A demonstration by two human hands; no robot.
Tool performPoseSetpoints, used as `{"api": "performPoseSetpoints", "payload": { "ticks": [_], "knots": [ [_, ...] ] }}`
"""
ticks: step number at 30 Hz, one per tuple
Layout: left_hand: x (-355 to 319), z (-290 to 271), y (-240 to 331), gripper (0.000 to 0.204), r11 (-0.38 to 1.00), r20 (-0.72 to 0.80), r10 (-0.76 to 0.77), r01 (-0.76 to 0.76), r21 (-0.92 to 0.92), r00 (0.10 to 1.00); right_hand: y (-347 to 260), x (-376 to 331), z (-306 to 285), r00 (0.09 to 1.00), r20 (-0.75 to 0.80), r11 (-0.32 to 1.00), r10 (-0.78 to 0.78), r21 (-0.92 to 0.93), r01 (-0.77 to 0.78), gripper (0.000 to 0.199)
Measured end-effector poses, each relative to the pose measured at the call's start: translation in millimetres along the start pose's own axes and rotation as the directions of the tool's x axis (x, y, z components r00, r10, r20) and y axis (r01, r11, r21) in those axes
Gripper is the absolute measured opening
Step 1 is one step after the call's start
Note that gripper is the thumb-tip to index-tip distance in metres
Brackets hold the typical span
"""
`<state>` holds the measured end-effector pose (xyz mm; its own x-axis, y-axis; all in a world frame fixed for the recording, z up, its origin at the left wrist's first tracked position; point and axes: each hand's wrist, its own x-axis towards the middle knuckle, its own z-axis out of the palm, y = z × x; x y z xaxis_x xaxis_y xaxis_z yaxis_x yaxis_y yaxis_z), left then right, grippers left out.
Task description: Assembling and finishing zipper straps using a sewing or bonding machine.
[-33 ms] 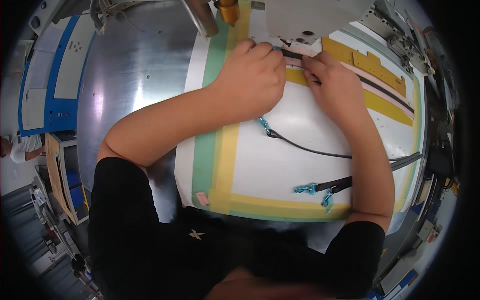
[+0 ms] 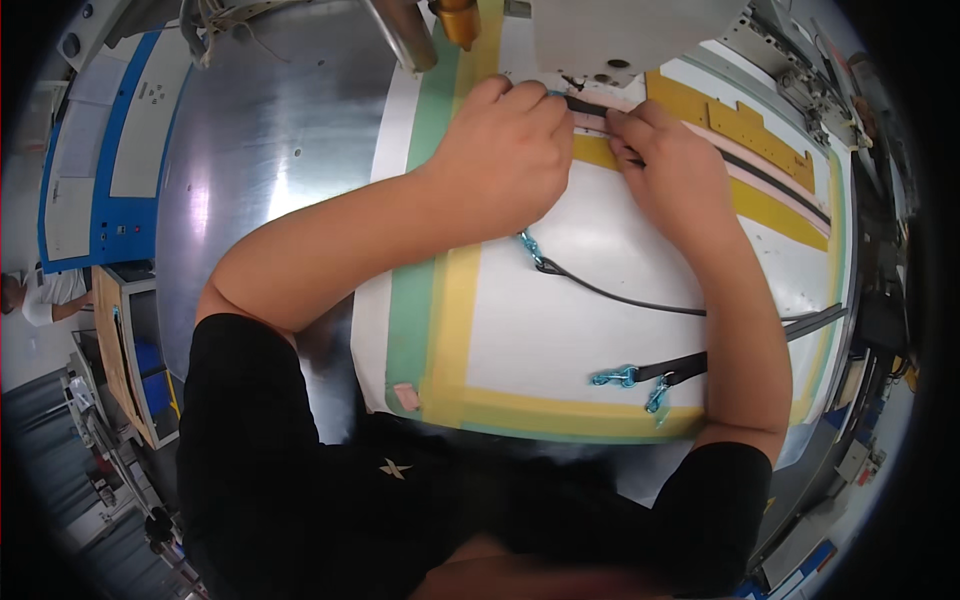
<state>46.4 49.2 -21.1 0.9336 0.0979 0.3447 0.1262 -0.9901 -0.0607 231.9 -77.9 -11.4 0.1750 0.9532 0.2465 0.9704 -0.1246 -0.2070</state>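
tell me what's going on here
Someone's bare left hand curls at the left part of a flat black strap, and their bare right hand touches it farther right. The strap runs between mustard-yellow flat pieces. Lower in view, black straps with shiny blue metal clips lie on the white work surface.

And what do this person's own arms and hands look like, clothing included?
The left hand and right hand are bare, with no gloves, watch or bracelet visible. The forearms are uncovered. Short black sleeves end near the elbows, part of a black top with a small, pale, cross-shaped emblem.
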Motion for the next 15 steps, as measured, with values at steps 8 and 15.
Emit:
{"api": "performPoseSetpoints", "payload": {
  "ticks": [8, 15],
  "knots": [
    [-3.9, -1.6, -2.2, 0.033, 0.993, -0.073, -0.088, 0.093, 0.075, 0.993, -2.1, 0.2, 2.2, 1.0, -0.006, 1.0, -0.017, 0.007, 0.017, 0.019],
    [-2.1, 3.4, -4.5, 0.048, 0.991, -0.055, -0.131, 0.129, -0.045, 0.99, -2.4, 1.0, 1.6, 1.0, 0.004, 0.999, -0.003, 0.032, 0.003, 0.016]
  ]
}}
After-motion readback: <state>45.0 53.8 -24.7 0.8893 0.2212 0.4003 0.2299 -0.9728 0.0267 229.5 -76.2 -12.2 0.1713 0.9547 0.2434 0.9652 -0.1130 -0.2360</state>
